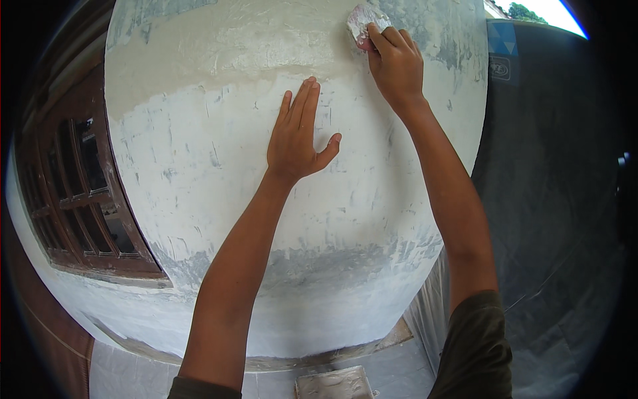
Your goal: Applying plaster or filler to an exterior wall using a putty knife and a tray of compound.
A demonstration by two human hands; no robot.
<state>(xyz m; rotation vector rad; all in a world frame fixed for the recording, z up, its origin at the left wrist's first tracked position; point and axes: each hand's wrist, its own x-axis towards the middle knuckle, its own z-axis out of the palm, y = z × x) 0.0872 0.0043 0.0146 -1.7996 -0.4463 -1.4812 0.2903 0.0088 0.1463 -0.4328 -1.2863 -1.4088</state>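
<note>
In front of me is a wall [266, 199] coated in white filler, with a damp beige band of fresh putty [226, 50] across its upper part. My right hand [399, 70], raised at the upper right, pinches a small flat pinkish putty spreader [363, 25] smeared thickly with white putty. The spreader is at the wall surface, near the right end of the wet band. My left hand [296, 136] is open against the white coat just below that band, its fingers stretched up and its thumb out to the side.
A brown wooden window [86, 193] with several dark panes is set in the wall at the left. A dark sheet [551, 199] hangs along the right. A putty-smeared flat board or lid [334, 384] lies at the wall's foot on grey floor tiles [133, 372].
</note>
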